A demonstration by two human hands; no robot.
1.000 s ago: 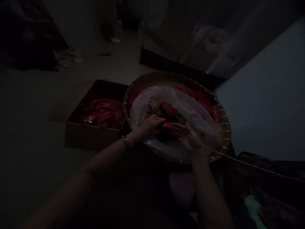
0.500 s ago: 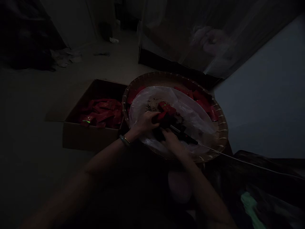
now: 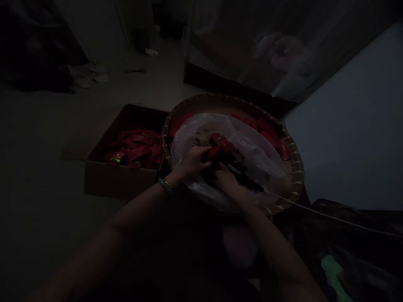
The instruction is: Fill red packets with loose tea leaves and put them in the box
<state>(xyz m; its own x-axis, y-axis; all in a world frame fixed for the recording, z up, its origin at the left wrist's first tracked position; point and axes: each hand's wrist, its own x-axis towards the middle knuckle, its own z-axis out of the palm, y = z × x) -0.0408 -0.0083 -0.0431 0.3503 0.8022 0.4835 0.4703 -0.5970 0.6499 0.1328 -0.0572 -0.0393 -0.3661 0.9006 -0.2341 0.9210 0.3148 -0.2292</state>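
The scene is very dim. A round woven basket tray (image 3: 294,167) holds a clear plastic bag (image 3: 258,153) with dark loose material and red sachets. My left hand (image 3: 192,163), with a bracelet at the wrist, is closed on a red sachet (image 3: 212,152) over the bag. My right hand (image 3: 228,180) is closed on a dark slim tool (image 3: 248,180) with a cord running off to the right, its tip next to the sachet. Another red sachet (image 3: 223,141) lies just beyond my fingers.
A cardboard box (image 3: 103,182) with several red sachets (image 3: 135,149) sits on the floor left of the tray. More red sachets (image 3: 270,136) line the tray's far rim. A plastic-draped dark object (image 3: 252,63) stands behind. Dark cloth (image 3: 346,247) lies at lower right.
A second ago my right hand was open-fingered at the sachet; it then took the dark tool and brought it to the sachet. My left hand lifted the sachet slightly toward the bag's middle.
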